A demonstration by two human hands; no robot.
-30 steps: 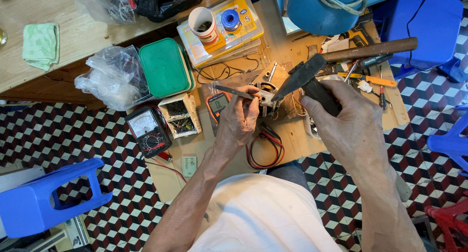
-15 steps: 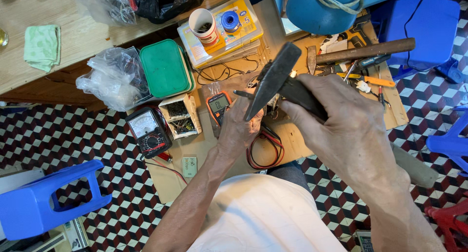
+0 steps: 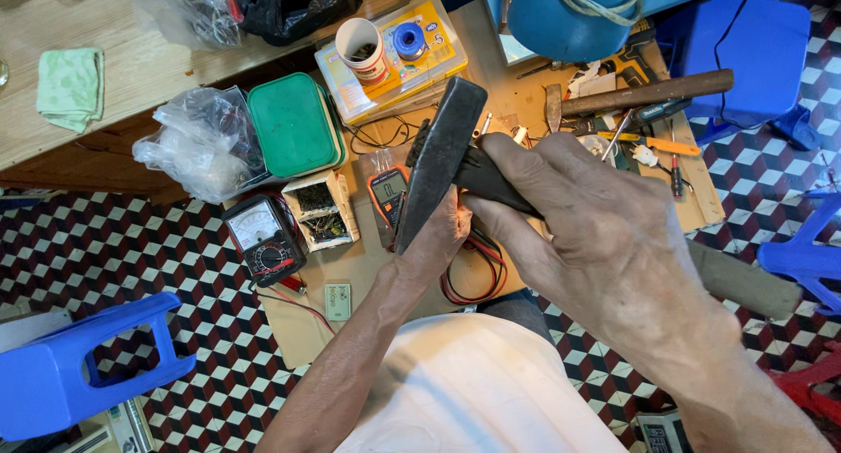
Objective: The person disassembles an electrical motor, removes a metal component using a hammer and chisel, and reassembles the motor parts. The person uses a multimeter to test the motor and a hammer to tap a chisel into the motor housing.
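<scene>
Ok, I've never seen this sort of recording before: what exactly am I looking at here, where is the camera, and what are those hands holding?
No machine here: a person works with two bare hands. The single camera sits on their head and looks straight down, so you see their arms, lap and a low brown work board over a chequered floor.

The right hand grips the black handle of a dark flat-bladed tool, raised close to the camera. The left hand is down on the board beneath that blade; what it holds is hidden.

On the board lie a small orange digital multimeter, a black analog meter with a dial, a green plastic box, a wooden-handled hammer and red and black test leads.
</scene>
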